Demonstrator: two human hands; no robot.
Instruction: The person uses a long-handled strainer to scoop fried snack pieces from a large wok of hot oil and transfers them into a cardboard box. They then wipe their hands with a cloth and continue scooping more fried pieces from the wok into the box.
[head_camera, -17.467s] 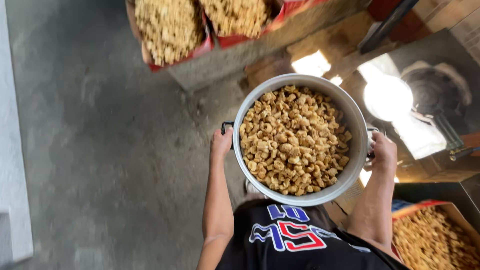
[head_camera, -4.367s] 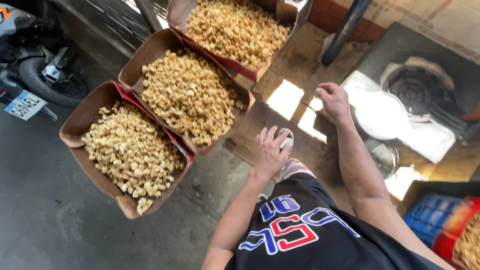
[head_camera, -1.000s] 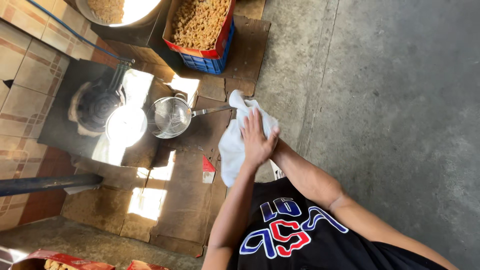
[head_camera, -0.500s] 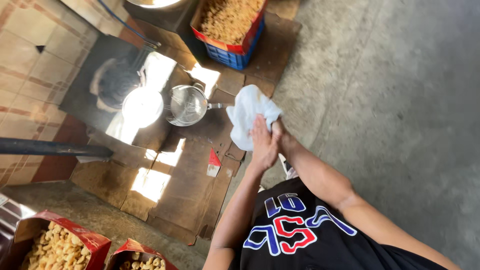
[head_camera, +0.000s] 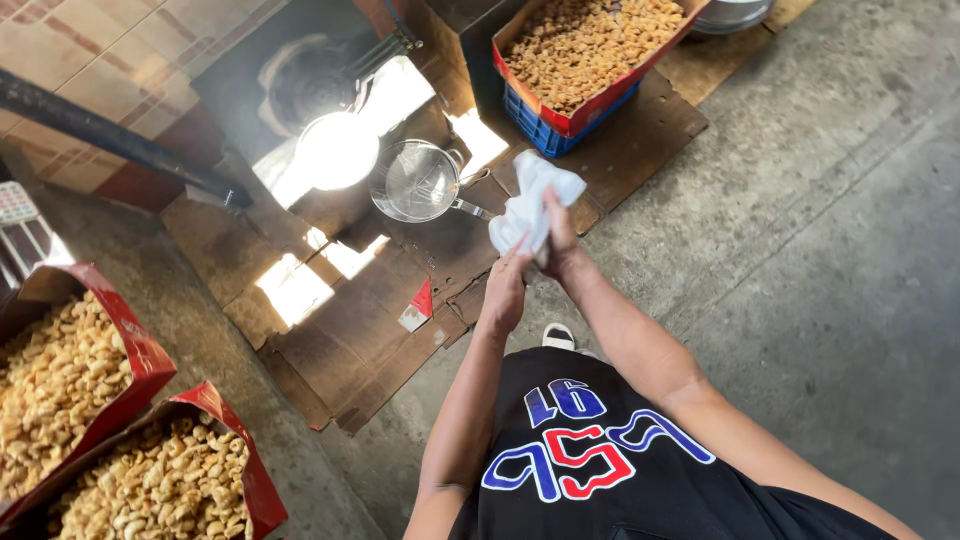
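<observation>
A crumpled white cloth (head_camera: 528, 205) is bunched between both my hands in front of me. My right hand (head_camera: 560, 240) grips it from the right, fingers wrapped over the fabric. My left hand (head_camera: 505, 290) presses against its lower edge from below. Just to the left of the cloth, a metal strainer ladle (head_camera: 418, 182) lies on flattened cardboard (head_camera: 350, 330) on the floor.
A red cardboard box of fried snacks (head_camera: 590, 45) sits on a blue crate at the top. Two more red boxes of snacks (head_camera: 120, 450) stand at the lower left. A dark burner stand (head_camera: 300, 85) and a black pipe (head_camera: 110, 140) are at the upper left. Concrete floor stretches right.
The view has swung so the snack boxes at lower left show more. The cloth is now more bunched up between my hands, with my right hand closing over it.
</observation>
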